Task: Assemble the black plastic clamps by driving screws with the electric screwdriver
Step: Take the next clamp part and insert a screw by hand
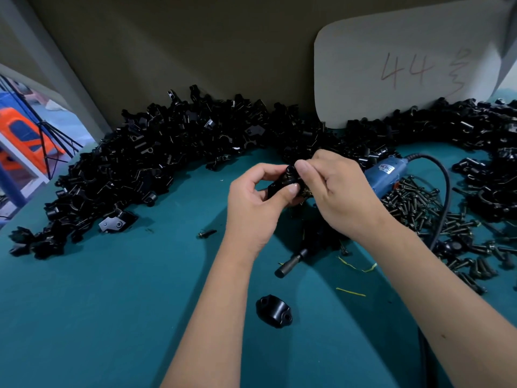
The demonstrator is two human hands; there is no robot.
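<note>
My left hand (pixel 256 203) grips a black plastic clamp piece (pixel 281 184) above the teal table, thumb on its front. My right hand (pixel 335 191) pinches at the top of that same piece with thumb and forefinger; what it pinches is too small to tell. The blue electric screwdriver (pixel 384 175) lies on the table just right of my right hand, its black cord (pixel 444 191) curving away. A pile of black screws (pixel 425 211) spreads to the right. A single clamp half (pixel 274 310) lies near the front.
A long heap of black clamp parts (pixel 156 158) curves along the back wall and left. More parts (pixel 475 130) lie at the back right under a white card (pixel 405 71) marked 44. A black driver bit (pixel 291 261) and a loose screw (pixel 207 233) lie on the teal table (pixel 112 303).
</note>
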